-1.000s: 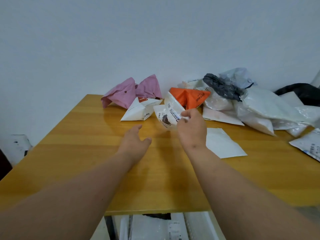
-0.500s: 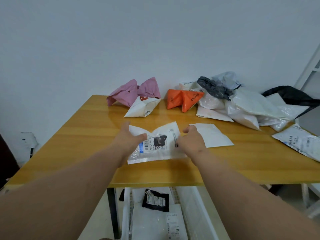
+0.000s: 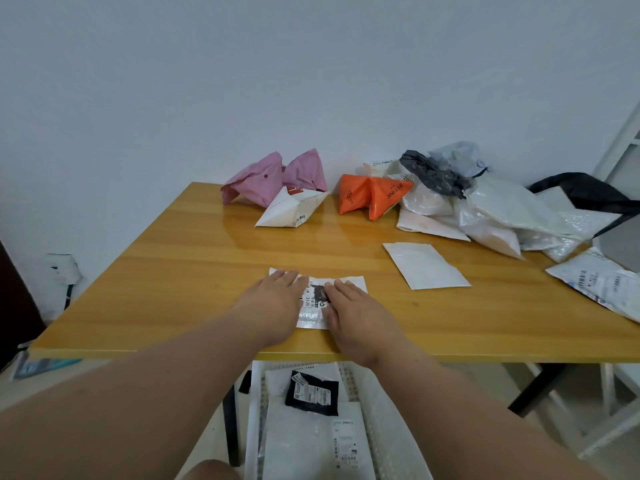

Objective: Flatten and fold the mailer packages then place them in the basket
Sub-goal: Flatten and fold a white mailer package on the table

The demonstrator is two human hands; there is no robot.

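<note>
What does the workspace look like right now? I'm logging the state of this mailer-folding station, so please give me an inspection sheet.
Surface: wooden table, glossy.
Job's things: white labelled mailer lying flat near the front edge; white basket on the floor below, already holding mailers, one of them black.
Clutter: pink mailer, orange mailer, folded white mailer, flat white mailer, a heap of white and grey mailers at the back right.
Hands: left hand and right hand press flat on the labelled mailer.
Cables: nothing seen.
Surroundings: plain white wall.
</note>
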